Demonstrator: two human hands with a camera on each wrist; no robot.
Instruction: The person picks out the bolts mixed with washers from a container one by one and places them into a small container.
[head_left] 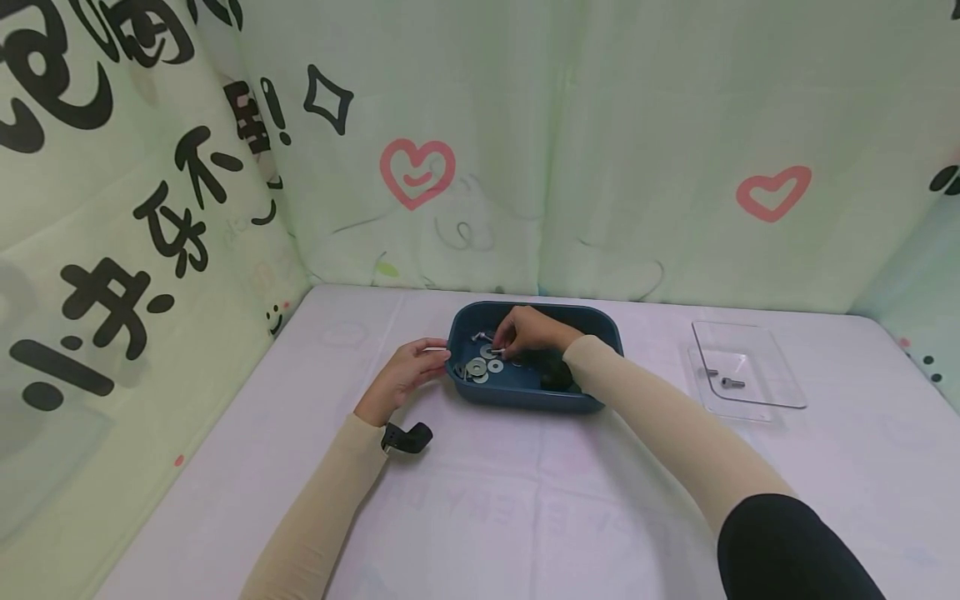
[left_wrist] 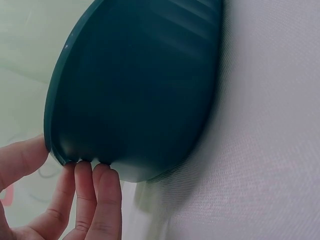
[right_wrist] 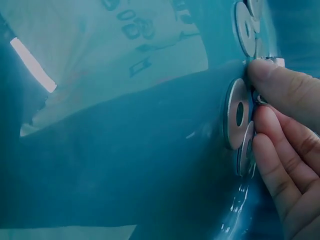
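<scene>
A dark blue plastic tub stands on the table, with several flat metal washers and some screws at its left end. My left hand holds the tub's left end; in the left wrist view the thumb is at the rim and the fingertips press the outer wall. Inside the tub, my right hand pinches a small metal screw, mostly hidden by the fingers. Washers lie right beside those fingertips in the right wrist view.
Toward the right side of the table is a clear plastic box with a clear lid lying askew over it. Metal bolts show through it. Printed curtains enclose the table at the back and sides.
</scene>
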